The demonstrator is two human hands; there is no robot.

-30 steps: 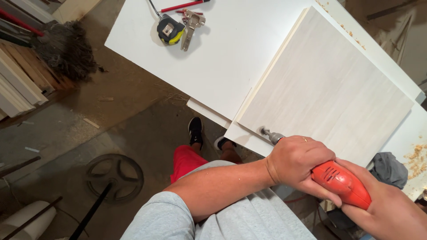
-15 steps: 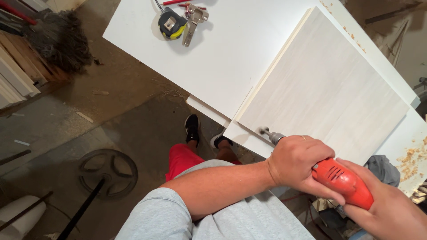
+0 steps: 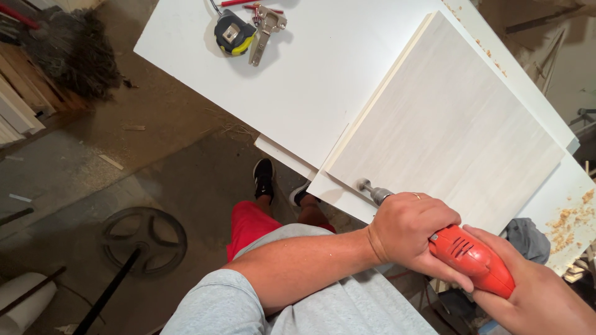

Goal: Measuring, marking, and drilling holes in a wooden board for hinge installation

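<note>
A red power drill is gripped by both my hands. My left hand wraps the front of its body, near the chuck. My right hand holds the rear handle. The drill's round bit rests on the near corner of a pale wood-grain panel. That panel lies on a white table.
A black-and-yellow tape measure and a metal hinge lie at the table's far end. Sawdust covers the right edge. On the floor are a round metal wheel base, wood boards and my shoes.
The view has shifted slightly, with the table and floor sliding left in frame. Both hands stay on the drill at the panel's corner.
</note>
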